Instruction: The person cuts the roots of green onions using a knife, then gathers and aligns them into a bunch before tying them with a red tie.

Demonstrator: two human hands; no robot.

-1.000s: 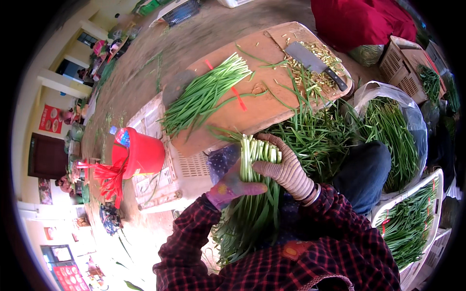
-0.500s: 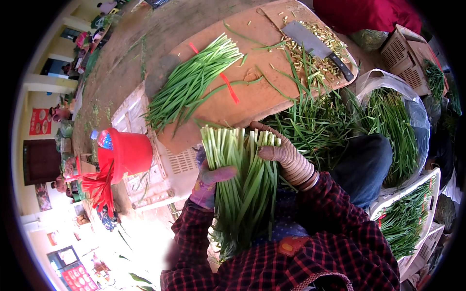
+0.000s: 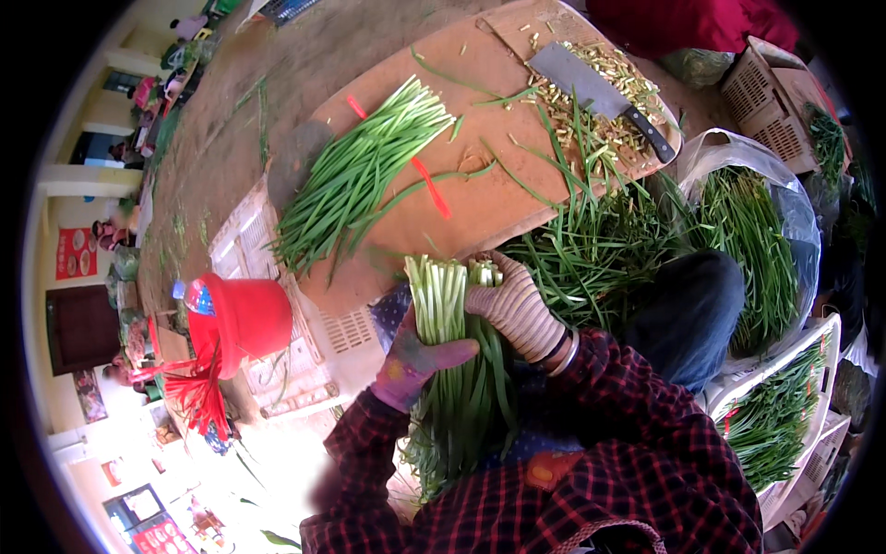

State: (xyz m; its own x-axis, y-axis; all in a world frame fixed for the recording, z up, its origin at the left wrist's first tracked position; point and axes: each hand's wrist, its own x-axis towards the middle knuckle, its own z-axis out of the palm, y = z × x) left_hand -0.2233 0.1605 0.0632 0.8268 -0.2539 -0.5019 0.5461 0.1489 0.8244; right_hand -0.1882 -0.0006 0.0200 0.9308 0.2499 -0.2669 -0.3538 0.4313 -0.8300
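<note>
Left hand (image 3: 413,362), right hand (image 3: 519,309) clasp greens (image 3: 461,402) near board (image 3: 494,208) edge.

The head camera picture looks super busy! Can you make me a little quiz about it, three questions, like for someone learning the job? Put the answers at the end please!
1. True or false: the cleaver lies on the brown board.

2. Pick one: what do the left hand and the right hand hold together?
A) a blue bottle
B) a bunch of green stalks
C) a cardboard box

3. Fill in the missing colour: the bucket is ____.

Key: 1. True; 2. B; 3. red.
</note>
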